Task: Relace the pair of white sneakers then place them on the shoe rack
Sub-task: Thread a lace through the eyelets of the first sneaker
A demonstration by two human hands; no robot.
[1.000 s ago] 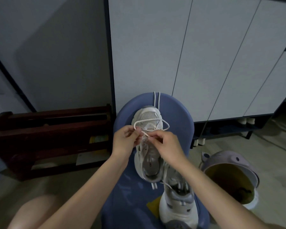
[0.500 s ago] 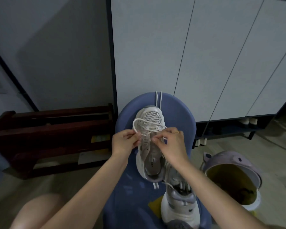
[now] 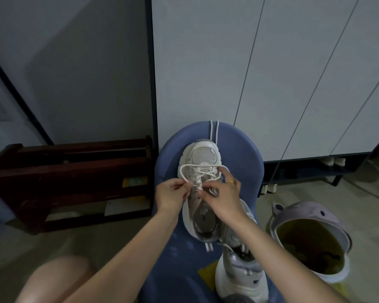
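A white sneaker [image 3: 200,156] lies toe-away on a blue chair seat [image 3: 243,149]. Its white lace [image 3: 197,169] crosses the upper eyelets and loops out to the left. My left hand [image 3: 172,196] pinches the lace at the shoe's left side. On the right side my right hand [image 3: 222,199], wearing a ring, pinches the lace over the tongue, one finger raised. A second white sneaker [image 3: 242,274] lies nearer me on the seat, partly under my right forearm. Two lace strands [image 3: 213,132] hang over the chair's far edge.
A dark wooden shoe rack [image 3: 70,171] stands low at the left against the wall. White cabinet doors [image 3: 271,73] rise behind the chair, with shoes in the gap beneath. A lilac bin [image 3: 315,215] sits open on the floor at the right. My knee [image 3: 59,278] is at lower left.
The lace now crosses once more over the upper eyelets and the left loop is wider. My right hand has shifted slightly right and raised a finger. The camera drifted a little.
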